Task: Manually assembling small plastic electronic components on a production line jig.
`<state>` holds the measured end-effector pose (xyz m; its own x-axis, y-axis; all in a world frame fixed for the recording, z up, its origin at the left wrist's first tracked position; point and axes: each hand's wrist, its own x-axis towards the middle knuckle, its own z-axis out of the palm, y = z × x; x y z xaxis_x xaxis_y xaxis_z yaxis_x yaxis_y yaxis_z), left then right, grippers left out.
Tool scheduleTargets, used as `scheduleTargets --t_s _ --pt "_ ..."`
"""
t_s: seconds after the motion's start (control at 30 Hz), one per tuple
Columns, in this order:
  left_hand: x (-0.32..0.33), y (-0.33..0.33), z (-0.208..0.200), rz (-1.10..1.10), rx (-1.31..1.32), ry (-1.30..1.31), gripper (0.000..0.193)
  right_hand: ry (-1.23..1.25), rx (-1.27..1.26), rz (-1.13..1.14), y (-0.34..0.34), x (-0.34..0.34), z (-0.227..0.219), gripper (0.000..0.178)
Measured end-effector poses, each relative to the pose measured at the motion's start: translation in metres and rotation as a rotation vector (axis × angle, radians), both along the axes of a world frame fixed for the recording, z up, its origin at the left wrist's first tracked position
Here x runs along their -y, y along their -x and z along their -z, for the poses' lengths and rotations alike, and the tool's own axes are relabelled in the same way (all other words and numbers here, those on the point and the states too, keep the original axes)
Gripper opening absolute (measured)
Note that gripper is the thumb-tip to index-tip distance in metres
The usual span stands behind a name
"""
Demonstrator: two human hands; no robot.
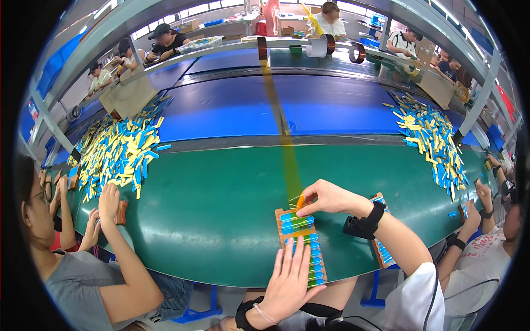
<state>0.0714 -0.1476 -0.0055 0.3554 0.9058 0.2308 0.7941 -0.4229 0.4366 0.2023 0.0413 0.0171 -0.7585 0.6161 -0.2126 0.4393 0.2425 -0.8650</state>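
Note:
My left hand (pixel 287 270) lies with fingers stretched out over a brown wooden tray (pixel 279 216) at the table's near edge. Several blue strips (pixel 314 260) with pale wires sit crosswise in the tray, partly covered by those fingers. At the tray's far end, my right hand (pixel 331 197) pinches a small orange piece (pixel 300 202); its exact kind is unclear. Thin wires stick out beside it. A band of translucent amber tape (pixel 284 138) runs from a roll (pixel 262 48) on the overhead rail down to the tray, where a greenish layer covers the strips.
A second tray (pixel 381 251) of blue strips lies beneath my right forearm. Heaps of blue and yellow pieces (pixel 118 149), (pixel 430 138) stand left and right on the green table (pixel 204 215). More tape rolls (pixel 357 52) hang on the rail. Co-workers sit close on both sides.

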Motion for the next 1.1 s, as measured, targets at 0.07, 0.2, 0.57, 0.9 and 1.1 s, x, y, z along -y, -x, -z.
scheduleTargets --t_s 0.07,0.2,0.57,0.9,1.1 --pt "-0.004 -0.006 0.009 0.038 -0.100 0.047 0.085 -0.035 -0.002 -0.003 0.002 -0.001 0.008 0.024" --pt "-0.007 -0.012 0.016 -0.003 -0.083 0.036 0.086 -0.143 0.096 0.043 0.005 -0.004 0.018 0.029" --pt "-0.010 -0.013 0.011 -0.056 -0.101 0.061 0.089 -0.258 0.028 0.048 0.009 -0.005 0.024 0.029" --pt "-0.009 -0.015 0.011 -0.102 -0.095 0.071 0.089 -0.119 0.095 0.050 0.010 -0.006 0.019 0.027" --pt "-0.010 -0.018 0.015 -0.125 -0.093 0.022 0.089 -0.095 0.104 0.040 0.008 -0.007 0.019 0.028"
